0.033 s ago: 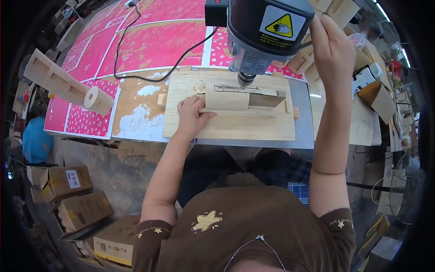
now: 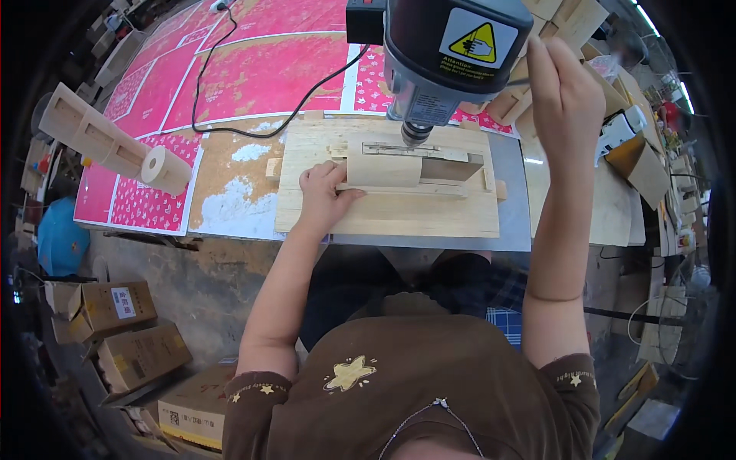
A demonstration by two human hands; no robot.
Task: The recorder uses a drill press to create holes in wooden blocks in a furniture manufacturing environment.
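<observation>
My left hand (image 2: 326,195) grips the left end of a pale wooden block (image 2: 383,170), its thumb along the near side and its fingers partly hidden behind the block. This block rests on a flat wooden board (image 2: 391,224), against a flat grey-brown piece (image 2: 452,169) on its right. Over the block's far side hangs the chuck (image 2: 416,135) of a black and grey drill press (image 2: 429,54); whether a bit touches the wood cannot be made out. Raised at the upper right, my right hand (image 2: 566,96) is closed around the press's dark lever (image 2: 520,81), mostly hidden by the fingers.
A black cable (image 2: 264,136) loops over the pink-covered table (image 2: 276,77). To the left lie a long slotted wooden piece (image 2: 92,123) and a pale cylinder (image 2: 166,170). Wooden parts (image 2: 575,27) are piled at the far right. Cardboard boxes (image 2: 146,356) stand on the floor at the left.
My right hand has shifted slightly nearer to me and to the right, with the lever. My left hand and the block have stayed in place.
</observation>
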